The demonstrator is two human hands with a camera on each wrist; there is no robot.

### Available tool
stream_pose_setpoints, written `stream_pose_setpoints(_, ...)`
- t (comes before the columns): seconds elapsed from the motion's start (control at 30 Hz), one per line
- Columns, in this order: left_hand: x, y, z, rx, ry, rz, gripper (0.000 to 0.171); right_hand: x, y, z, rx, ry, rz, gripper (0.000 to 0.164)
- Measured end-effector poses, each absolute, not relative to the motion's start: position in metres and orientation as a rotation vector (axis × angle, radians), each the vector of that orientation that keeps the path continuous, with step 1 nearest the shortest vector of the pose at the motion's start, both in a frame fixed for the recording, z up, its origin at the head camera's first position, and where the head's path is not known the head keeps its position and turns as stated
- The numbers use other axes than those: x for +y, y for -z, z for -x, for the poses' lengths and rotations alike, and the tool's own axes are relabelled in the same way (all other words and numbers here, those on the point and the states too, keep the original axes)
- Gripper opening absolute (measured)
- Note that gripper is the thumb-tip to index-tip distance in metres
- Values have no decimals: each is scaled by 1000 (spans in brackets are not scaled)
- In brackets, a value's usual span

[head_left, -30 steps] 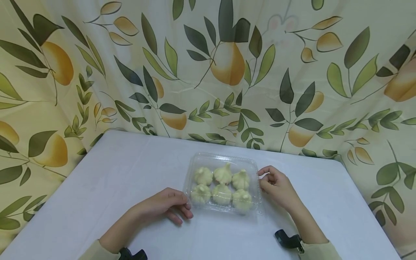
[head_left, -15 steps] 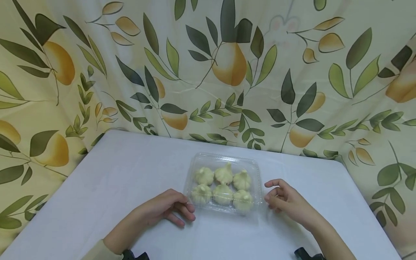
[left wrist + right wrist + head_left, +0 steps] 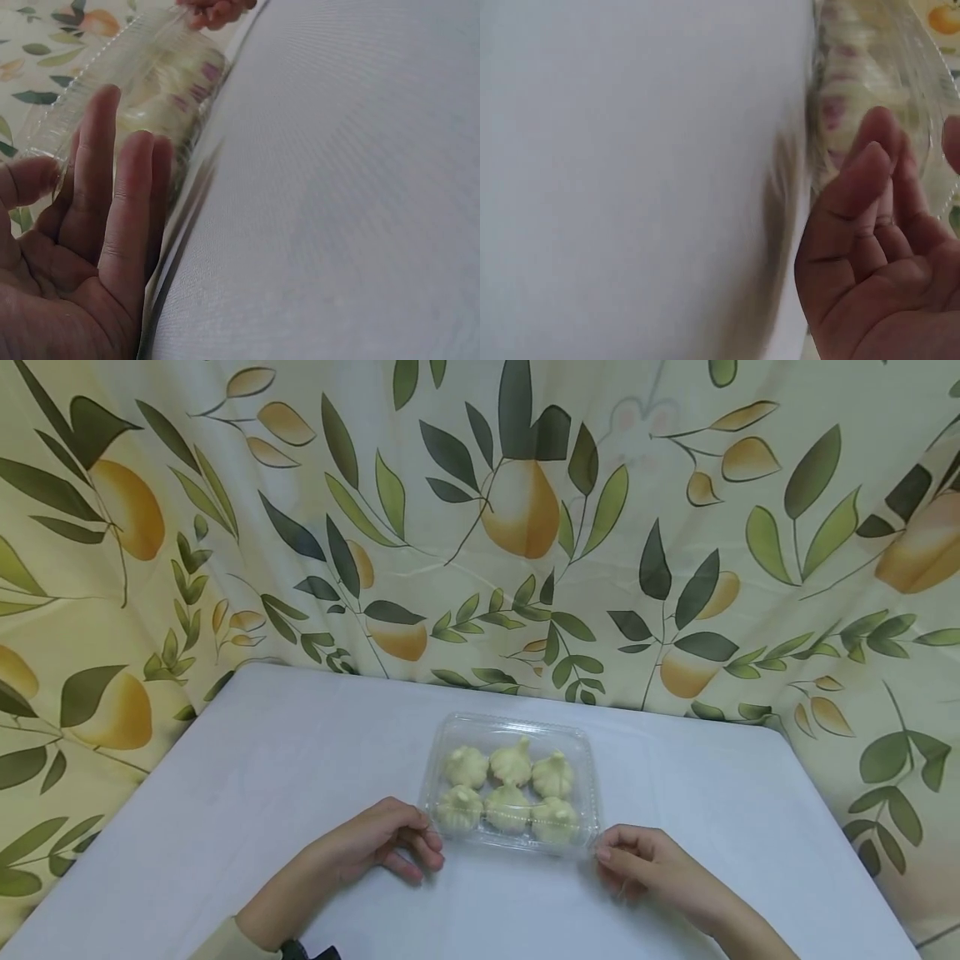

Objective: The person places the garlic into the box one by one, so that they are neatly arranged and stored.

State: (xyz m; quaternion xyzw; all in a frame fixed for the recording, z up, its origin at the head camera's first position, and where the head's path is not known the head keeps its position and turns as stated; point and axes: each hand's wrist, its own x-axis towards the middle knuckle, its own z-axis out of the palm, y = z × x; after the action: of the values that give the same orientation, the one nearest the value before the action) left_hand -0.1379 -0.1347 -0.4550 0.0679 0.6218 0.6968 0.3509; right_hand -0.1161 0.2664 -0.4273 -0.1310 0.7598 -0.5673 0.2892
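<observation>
A clear plastic clamshell box (image 3: 517,727) lies on the white table, its lid down over several pale garlic bulbs (image 3: 510,808) in two rows. Purple marks show on the bulbs' sides in the wrist views. My left hand (image 3: 386,839) pinches the box rim at the near left corner between thumb and index finger, while its other fingers (image 3: 127,202) reach out along the front side. At the near right corner my right hand (image 3: 645,864) has thumb and index finger on the rim, the remaining fingers (image 3: 855,187) bent below it.
A white cloth covers the table (image 3: 315,735), whose far edge runs close to a curtain (image 3: 465,527) printed with fruit and leaves. The curtain also stands along the left and right sides.
My right hand has come away from the box's right side and moved down toward me to the near right corner. The left hand stays at its corner, and the box remains in place.
</observation>
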Motion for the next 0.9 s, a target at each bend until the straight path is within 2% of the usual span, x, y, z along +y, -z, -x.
stream_pose_setpoints(0.33, -137, 457, 142, 1619, -1783, -239, 27, 258, 432, 112, 1681, 1704, 171, 24)
stream_pose_setpoints(0.7, -137, 456, 143, 1598, -1781, -235, 28, 245, 432, 108, 1736, 1756, 34, 15)
stream_pose_setpoints(0.9, -136, 456, 142, 1608, -1779, -209, 27, 243, 431, 109, 1783, 1704, 28, 16)
